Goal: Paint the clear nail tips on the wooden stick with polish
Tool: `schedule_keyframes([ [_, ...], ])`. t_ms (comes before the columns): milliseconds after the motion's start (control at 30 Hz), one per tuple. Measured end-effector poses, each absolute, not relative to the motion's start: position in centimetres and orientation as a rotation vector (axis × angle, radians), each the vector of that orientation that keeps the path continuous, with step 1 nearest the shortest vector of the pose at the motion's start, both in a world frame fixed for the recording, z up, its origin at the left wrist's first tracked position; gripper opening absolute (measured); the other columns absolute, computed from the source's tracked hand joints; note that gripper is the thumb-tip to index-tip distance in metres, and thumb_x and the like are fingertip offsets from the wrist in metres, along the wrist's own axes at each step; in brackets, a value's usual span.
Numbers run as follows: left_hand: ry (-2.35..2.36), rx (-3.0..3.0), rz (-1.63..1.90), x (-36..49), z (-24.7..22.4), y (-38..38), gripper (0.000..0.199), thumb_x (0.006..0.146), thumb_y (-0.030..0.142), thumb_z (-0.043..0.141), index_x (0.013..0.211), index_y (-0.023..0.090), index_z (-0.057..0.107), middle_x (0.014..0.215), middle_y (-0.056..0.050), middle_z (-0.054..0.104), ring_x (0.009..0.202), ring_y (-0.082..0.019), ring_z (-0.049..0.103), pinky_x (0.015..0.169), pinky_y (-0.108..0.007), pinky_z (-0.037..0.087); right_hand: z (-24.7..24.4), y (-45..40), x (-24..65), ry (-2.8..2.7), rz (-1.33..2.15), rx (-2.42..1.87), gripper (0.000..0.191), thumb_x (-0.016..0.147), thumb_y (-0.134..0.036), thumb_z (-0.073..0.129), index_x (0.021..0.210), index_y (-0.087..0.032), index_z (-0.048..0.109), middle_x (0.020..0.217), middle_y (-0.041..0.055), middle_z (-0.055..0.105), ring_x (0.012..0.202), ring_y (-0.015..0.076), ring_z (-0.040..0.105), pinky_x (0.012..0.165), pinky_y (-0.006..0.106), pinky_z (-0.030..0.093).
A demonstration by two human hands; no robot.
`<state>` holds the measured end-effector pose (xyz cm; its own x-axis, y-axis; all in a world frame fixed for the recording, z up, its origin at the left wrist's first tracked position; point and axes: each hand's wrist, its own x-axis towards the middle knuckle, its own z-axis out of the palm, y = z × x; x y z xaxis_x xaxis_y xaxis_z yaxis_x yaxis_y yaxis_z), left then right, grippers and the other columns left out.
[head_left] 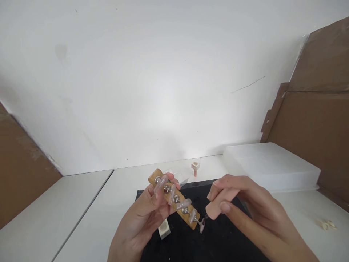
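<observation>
My left hand point(144, 214) is closed around a narrow wooden nail-tip stand point(191, 220), tilted down to the right. Along its face sit several shiny metal ball mounts with pinkish, glittery false nails point(184, 204) on them. At its lower end a darker false nail point(202, 225) sticks out on a metal pin. Between thumb and fingers, my right hand point(251, 203) pinches a smooth peach-coloured tool point(218, 204). The tool's short dark tip is close to that darker nail; whether they touch I cannot tell.
A black mat point(180, 243) lies under my hands, with a small pale block point(164, 229) on it. Behind stands a pale block on a peach stem point(195, 167). To the right are a translucent white box point(269, 160), small cream pieces point(326, 224) and cardboard point(319, 120).
</observation>
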<state>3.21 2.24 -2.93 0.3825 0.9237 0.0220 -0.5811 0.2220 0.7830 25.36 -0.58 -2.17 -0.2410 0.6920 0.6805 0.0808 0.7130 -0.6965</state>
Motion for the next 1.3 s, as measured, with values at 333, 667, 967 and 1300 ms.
schedule_keyframes([
  [333,0.498,0.782,1.116,3.3,-2.9,2.4,0.021,0.067,0.036,0.085,0.084,0.027,0.078,0.088,-0.002,0.070,0.080,-0.015,0.061,0.079,-0.031,0.053,-2.1,-0.6,25.5,-1.772,0.657,-0.610,0.022,0.102,-0.026,0.050,0.120,-0.038,0.057,0.075,-0.0029,0.074,0.080,0.0181,0.067,0.062,0.026,0.052],
  [667,0.511,0.722,1.106,3.2,-2.9,2.6,0.025,0.066,0.035,0.087,0.087,0.025,0.078,0.085,-0.002,0.072,0.085,-0.014,0.065,0.078,-0.027,0.055,-2.5,-0.9,25.3,-1.695,0.585,-0.564,0.028,0.100,-0.023,0.053,0.122,-0.039,0.058,0.081,-0.0017,0.076,0.082,0.0194,0.068,0.074,0.031,0.055],
  [967,0.476,0.749,1.086,3.5,-2.2,2.7,0.021,0.072,0.038,0.082,0.089,0.026,0.079,0.086,0.000,0.074,0.077,-0.011,0.066,0.076,-0.026,0.056,-0.9,-0.2,25.7,-1.888,0.520,-0.404,0.055,0.083,0.007,0.052,0.122,-0.032,0.058,0.081,-0.0013,0.072,0.077,0.0162,0.067,0.069,0.028,0.056],
  [1300,0.426,0.739,1.074,2.7,-3.3,3.0,0.016,0.078,0.035,0.077,0.092,0.027,0.078,0.085,0.000,0.076,0.077,-0.012,0.068,0.077,-0.025,0.056,-2.5,-0.6,25.5,-1.720,0.479,-0.488,0.042,0.091,0.001,0.051,0.118,-0.031,0.059,0.084,0.0002,0.073,0.086,0.0182,0.065,0.070,0.027,0.055],
])
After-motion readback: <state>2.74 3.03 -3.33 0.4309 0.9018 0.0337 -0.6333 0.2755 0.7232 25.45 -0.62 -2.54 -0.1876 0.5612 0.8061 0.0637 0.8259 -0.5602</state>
